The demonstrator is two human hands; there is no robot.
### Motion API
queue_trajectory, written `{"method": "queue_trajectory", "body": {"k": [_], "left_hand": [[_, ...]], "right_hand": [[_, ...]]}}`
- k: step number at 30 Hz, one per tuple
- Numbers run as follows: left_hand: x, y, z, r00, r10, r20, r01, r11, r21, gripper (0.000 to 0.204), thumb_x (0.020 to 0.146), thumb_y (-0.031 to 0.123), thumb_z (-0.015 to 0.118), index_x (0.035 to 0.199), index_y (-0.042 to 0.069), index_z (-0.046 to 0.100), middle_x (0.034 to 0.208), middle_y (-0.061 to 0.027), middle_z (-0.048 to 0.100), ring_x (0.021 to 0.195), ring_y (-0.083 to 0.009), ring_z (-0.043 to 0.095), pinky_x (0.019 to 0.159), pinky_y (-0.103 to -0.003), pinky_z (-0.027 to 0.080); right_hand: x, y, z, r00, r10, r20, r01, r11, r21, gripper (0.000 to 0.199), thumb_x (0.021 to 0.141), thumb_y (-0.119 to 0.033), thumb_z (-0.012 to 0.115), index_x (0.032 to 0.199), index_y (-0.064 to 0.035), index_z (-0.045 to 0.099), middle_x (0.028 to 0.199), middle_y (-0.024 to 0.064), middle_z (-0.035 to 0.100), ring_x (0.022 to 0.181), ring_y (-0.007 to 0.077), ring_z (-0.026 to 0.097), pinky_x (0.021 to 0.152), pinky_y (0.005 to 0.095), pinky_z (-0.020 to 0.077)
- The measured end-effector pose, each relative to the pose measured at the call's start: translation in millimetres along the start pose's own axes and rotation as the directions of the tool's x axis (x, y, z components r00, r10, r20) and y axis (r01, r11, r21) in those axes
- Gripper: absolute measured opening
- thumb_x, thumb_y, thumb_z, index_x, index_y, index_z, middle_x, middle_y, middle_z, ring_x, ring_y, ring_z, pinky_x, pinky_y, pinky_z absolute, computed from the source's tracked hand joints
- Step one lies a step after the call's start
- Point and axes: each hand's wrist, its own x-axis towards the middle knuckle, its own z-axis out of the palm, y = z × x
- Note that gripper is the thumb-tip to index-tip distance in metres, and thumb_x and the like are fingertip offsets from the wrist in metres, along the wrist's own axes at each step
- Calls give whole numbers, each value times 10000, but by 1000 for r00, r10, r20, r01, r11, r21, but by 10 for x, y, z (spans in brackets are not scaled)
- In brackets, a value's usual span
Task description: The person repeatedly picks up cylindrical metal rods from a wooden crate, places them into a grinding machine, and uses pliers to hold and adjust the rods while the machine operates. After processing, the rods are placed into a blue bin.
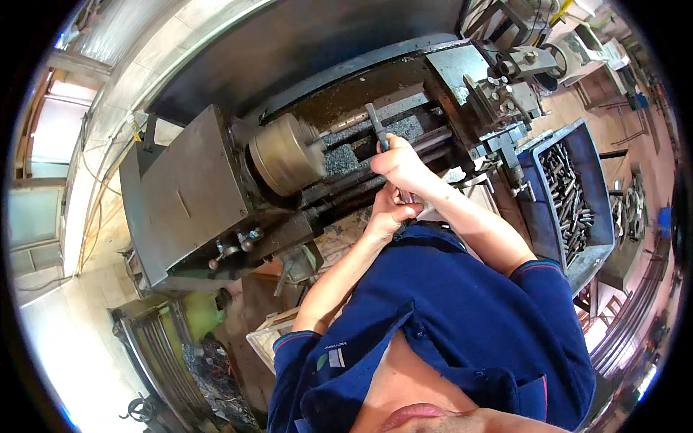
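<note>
My right hand [401, 164] is closed round a dark bar-shaped metal tool [377, 124], whose upper end stands out over the lathe bed. Close in front of my body, my left hand [392, 211] is closed round a small metal piece [407, 197]. Whether that piece is part of the same tool, I cannot tell. Left of my hands is the lathe's round chuck [286, 155], its jaws smeared by motion. A slim bright rod [346, 123] lies in line with the chuck, towards the tool. Heaps of grey metal shavings [341, 159] lie on the bed beneath.
The grey headstock [184, 191] stands at left, with control levers [234, 245] on its front. The carriage and tool post [505, 105] are at right. Beside my right arm, a blue bin [538, 177] holds many dark metal parts. A dark splash guard [303, 54] runs behind.
</note>
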Motion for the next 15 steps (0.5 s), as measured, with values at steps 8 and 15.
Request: {"method": "queue_trajectory", "body": {"k": [8,15], "left_hand": [[31,-74,-104,999,-31,12,31,999,34,584,583,74,748,1088,7,463,946,-23,553,831,-121,543,688,-254,451],[10,-37,-167,996,-92,-1,92,995,47,619,568,88,758,1105,5,463,965,-21,555,866,-123,529,747,-266,436]], "right_hand": [[-38,-118,26,999,38,4,-38,999,-25,187,587,-128,576,704,-8,493,644,91,514,638,161,488,563,309,407],[-24,-91,132,999,45,0,-45,999,-4,174,586,-103,578,694,-6,483,615,72,490,622,150,482,551,306,412]]}}
